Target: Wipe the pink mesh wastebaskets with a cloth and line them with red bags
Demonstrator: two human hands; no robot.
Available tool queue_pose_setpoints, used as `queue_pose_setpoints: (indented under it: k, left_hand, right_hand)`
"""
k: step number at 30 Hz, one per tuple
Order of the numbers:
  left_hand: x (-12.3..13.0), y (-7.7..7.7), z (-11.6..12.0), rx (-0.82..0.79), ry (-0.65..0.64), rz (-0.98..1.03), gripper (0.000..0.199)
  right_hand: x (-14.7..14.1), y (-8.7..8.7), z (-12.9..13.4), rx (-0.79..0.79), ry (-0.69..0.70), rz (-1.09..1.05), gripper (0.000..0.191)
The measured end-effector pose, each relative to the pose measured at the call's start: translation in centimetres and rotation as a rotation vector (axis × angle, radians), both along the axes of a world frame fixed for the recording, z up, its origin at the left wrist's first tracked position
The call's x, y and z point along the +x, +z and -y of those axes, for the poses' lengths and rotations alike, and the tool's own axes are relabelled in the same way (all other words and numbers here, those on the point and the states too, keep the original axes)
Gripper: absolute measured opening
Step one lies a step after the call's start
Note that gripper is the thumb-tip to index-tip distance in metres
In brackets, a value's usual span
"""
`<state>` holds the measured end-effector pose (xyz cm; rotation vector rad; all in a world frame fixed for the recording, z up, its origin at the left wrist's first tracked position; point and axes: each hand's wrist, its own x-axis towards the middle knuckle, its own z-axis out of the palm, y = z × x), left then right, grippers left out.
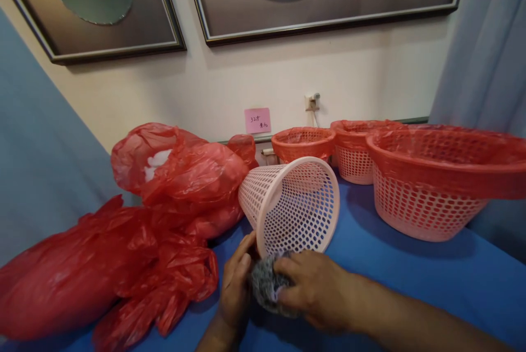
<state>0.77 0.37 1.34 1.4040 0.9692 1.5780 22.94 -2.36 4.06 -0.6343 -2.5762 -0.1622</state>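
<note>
Bench observation, from where I stand. Work surface: a blue-covered tabletop against a pale wall.

Right hand: closed, fingers and thumb pinching a soft, mottled grey, fabric-like bundle. The bundle is at the lower edge of the mouth of a pale pink, round plastic basket with perforated walls; contact between the two cannot be made out. This basket lies tipped on its side at mid-tabletop, mouth turned toward the person and slightly right.

Left hand: just left of the bundle, fingers reaching up to the basket's lower-left rim. Fingertips partly hidden; I cannot tell whether it grips or merely rests there.

Left of the basket: two bulging, translucent red plastic bags, one nearer with crumpled folds at its right end, one farther back with something white showing in it.

Right and behind: three upright perforated baskets with red plastic over their rims, a small one, a middle one and a wide one nearest the right edge.

On the wall: a pink rectangular note, handwritten, and a socket to its right.
</note>
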Motion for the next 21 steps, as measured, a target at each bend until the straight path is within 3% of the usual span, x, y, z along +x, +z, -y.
queue_pose_setpoints:
  k: [3,5,9,12,16,18,21]
  left_hand:
    - [0.2,0.1,-0.2,-0.054,0.002,0.0,0.062]
    - [0.4,0.2,-0.3,-0.066,0.017,-0.003,0.064]
    - [0.6,0.2,-0.2,-0.058,0.052,0.01,0.061]
    - [0.7,0.2,-0.1,-0.049,0.042,0.016,0.058]
    - [0.7,0.1,-0.2,-0.031,0.019,0.018,0.054]
    - [0.7,0.1,-0.3,-0.037,0.013,0.006,0.054]
    - [0.7,0.2,-0.3,-0.052,0.012,-0.01,0.055]
  right_hand:
    - [0.9,-3.7,0.6,-0.046,-0.068,0.153,0.009]
    - [2.2,-4.6,0.3,-0.113,-0.167,0.166,0.011]
    - [5.6,-3.3,-1.9,-0.282,-0.54,0.167,0.021]
    - [8.0,-1.5,-3.7,-0.276,-0.721,0.142,0.03]
    - [8.0,-0.6,-4.6,-0.306,-0.982,0.016,0.043]
    - [6.3,-1.2,-3.9,-0.459,-0.948,-0.054,0.044]
    - [2.3,-2.7,-2.0,-0.708,-0.633,-0.327,0.046]
